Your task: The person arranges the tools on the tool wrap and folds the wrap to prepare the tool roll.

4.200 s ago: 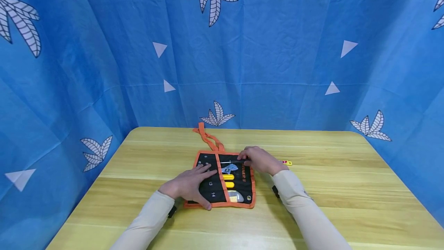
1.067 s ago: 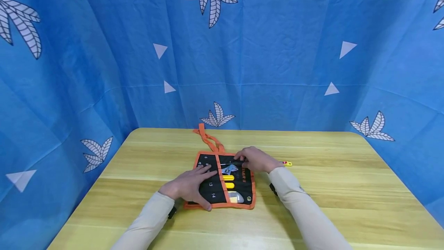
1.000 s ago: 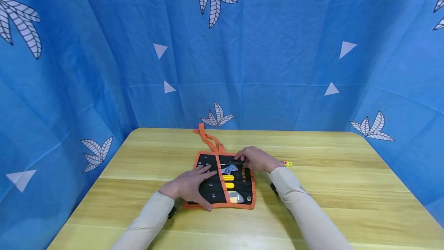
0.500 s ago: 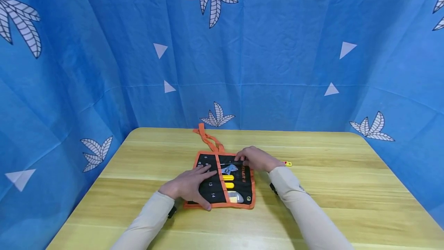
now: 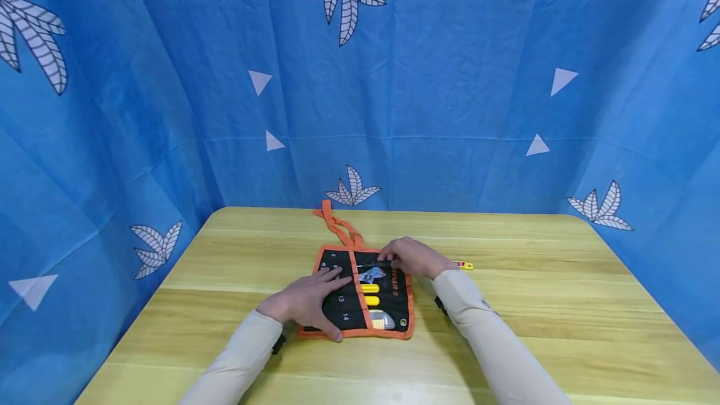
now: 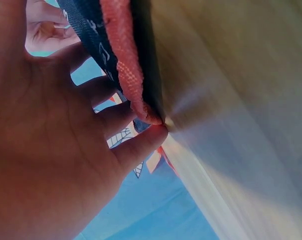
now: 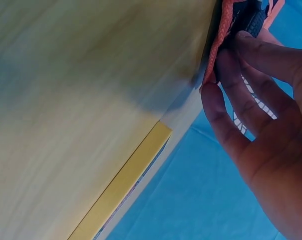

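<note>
A black tool roll (image 5: pixel 349 314) with orange edging lies unfolded on the table. My left hand (image 5: pixel 309 297) rests on its numbered pockets, fingers spread; in the left wrist view its little finger reaches the orange edge. My right hand (image 5: pixel 416 258) pinches the black ribbed handle of a screwdriver (image 7: pixel 255 22) at the roll's upper right. The thin shaft points left to the orange pocket band. Below it in the roll sit an adjustable wrench (image 5: pixel 371 275), two yellow handles (image 5: pixel 371 288) and a grey-and-yellow tool (image 5: pixel 382 319). My fingers hide part of the screwdriver.
A long yellow item (image 7: pixel 126 180) lies on the table right of the roll, mostly behind my right hand in the head view. Orange tie straps (image 5: pixel 340 227) trail from the roll's far edge. A blue curtain (image 5: pixel 450 111) hangs behind the wooden table (image 5: pixel 534 305).
Over the last few seconds my right hand has shifted left with the screwdriver, lately only slightly. My left hand has stayed where it was on the roll.
</note>
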The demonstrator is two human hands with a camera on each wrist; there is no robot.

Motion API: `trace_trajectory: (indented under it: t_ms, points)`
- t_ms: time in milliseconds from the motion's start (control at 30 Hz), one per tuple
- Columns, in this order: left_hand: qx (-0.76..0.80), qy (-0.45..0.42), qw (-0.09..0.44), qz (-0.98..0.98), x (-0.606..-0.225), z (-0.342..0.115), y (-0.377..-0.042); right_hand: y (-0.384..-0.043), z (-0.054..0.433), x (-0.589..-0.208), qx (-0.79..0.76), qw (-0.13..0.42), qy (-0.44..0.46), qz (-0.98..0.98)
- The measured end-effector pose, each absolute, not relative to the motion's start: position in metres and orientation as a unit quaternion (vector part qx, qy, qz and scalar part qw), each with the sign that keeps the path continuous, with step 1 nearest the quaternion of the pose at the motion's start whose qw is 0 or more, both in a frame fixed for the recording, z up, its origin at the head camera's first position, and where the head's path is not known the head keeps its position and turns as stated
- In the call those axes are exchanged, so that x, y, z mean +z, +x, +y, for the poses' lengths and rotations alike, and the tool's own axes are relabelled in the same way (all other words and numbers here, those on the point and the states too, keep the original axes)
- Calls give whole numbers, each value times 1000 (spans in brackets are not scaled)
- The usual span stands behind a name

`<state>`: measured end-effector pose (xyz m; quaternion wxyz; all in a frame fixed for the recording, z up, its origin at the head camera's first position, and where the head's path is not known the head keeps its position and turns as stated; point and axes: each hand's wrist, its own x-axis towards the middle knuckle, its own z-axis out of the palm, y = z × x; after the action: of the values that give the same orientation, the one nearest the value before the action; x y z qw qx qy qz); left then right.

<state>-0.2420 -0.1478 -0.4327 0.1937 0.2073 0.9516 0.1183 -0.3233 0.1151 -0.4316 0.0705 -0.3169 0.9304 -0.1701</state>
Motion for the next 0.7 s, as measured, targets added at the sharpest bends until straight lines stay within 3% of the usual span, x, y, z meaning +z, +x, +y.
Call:
trace_trajectory:
  t_ms: [700]
  points:
    - [133,201,196,951,-434,-149,-242,-327,110,-432,-162,73,-325,929]
